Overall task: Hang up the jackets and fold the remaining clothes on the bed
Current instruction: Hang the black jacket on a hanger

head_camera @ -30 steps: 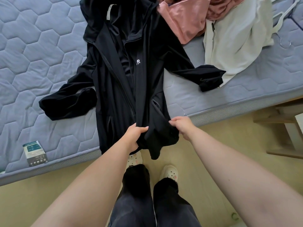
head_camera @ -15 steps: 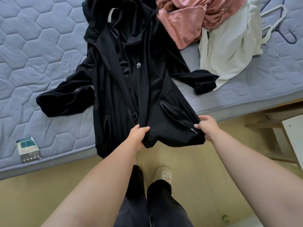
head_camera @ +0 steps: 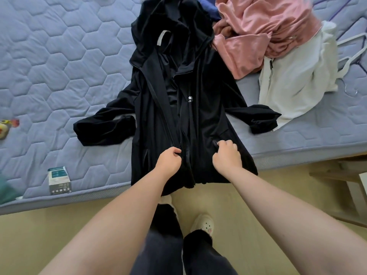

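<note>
Head view. The black jacket (head_camera: 198, 116) lies front up on the bed (head_camera: 59, 66), hood far, hem over the near edge. The left hand (head_camera: 168, 161) pinches one front edge and the right hand (head_camera: 226, 155) grips the other panel by the pocket, probably to line up the zip before hanging. Pink clothes (head_camera: 258, 32) and a white garment (head_camera: 294, 82) lie just beside it.

Both bare forearms extend forward, left grip (head_camera: 168, 161) and right grip (head_camera: 226, 155) level and slightly apart, fingers curled, each pinching the black hooded jacket (head_camera: 208, 116).
</note>
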